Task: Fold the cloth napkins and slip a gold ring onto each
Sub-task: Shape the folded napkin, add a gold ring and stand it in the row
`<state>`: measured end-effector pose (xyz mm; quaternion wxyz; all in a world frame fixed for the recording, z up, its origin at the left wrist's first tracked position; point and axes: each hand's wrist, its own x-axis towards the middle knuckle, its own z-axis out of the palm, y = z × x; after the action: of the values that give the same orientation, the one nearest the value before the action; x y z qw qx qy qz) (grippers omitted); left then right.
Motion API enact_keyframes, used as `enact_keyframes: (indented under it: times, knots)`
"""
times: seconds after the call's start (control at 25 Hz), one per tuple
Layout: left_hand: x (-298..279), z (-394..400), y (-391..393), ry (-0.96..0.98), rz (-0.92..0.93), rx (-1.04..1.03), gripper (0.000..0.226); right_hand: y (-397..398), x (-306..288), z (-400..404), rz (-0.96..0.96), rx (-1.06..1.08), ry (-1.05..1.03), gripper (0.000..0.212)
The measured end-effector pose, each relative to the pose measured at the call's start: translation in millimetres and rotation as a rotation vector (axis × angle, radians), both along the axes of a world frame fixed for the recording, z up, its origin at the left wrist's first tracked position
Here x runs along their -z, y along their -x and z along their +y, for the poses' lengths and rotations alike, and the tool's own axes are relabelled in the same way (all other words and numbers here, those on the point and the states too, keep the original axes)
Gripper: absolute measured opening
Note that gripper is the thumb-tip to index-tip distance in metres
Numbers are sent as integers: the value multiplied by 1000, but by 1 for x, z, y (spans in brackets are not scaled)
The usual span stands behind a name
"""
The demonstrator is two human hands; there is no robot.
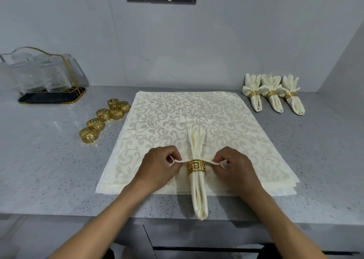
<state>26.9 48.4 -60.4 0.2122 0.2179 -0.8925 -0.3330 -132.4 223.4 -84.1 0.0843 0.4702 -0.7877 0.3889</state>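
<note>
Broadly, a grey speckled countertop (49, 160) carries everything, and most of its middle is taken by a stack of flat damask napkins (167, 117) lying square to the near edge. At the far left stands a clear, gold-rimmed holder (39, 69) on a dark base; at the far right three finished napkins (273, 95) lie side by side, each already ringed. On top of the stack, running toward the person and hanging a little over the counter's near edge, lies the folded napkin (199, 195) in hand, with a gold ring (196, 166) round its middle. The left hand (157, 166) pinches one corner flap pulled out sideways just above the ring, and the right hand (234, 166) pinches the matching flap on the other side; both sets of fingers are curled tight on cloth, not on the ring. Six spare rings (104, 119) sit in a loose line left of the stack. The step looks like spreading the side petals, and the risk lies there: an uneven or hard tug could drag cloth through the ring, loosen the folds or slide the ring off centre. Since the tail overhangs the edge, a slip could also let the bundle drop.
</note>
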Motion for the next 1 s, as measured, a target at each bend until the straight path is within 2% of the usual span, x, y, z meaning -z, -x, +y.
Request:
enact_keyframes:
  times: [0.08,0.16,0.24,0.36,0.44,0.52,0.6,0.72,0.84,1.0]
  knots:
    - [4,2,-8,85,-28,75,9,-4,6,10,161,-21,-42,12]
    - [4,4,-14,199,-29,162,28,-13,3,15,229,-86,-72,13]
    - [4,8,-15,271,-48,207,36,-22,2,17,251,-148,-132,13]
    - [1,16,-18,311,-125,271,28,-16,-10,18,205,-240,-258,26]
    - [-10,6,-15,244,-104,215,19,6,-29,12,42,-199,-182,28]
    - [-22,-11,-1,260,-9,104,35,29,-48,-3,-20,-90,-144,35]
    - [-33,-18,21,401,-13,117,49,36,-59,-23,24,-107,-258,46]
    - [-37,-15,44,557,-23,200,39,29,-61,-42,88,-107,-311,29]
    - [-36,-22,35,546,58,158,14,29,-58,-27,105,-1,-225,10]
    - [-16,-34,-9,400,84,136,22,26,-45,13,-23,115,-200,13]
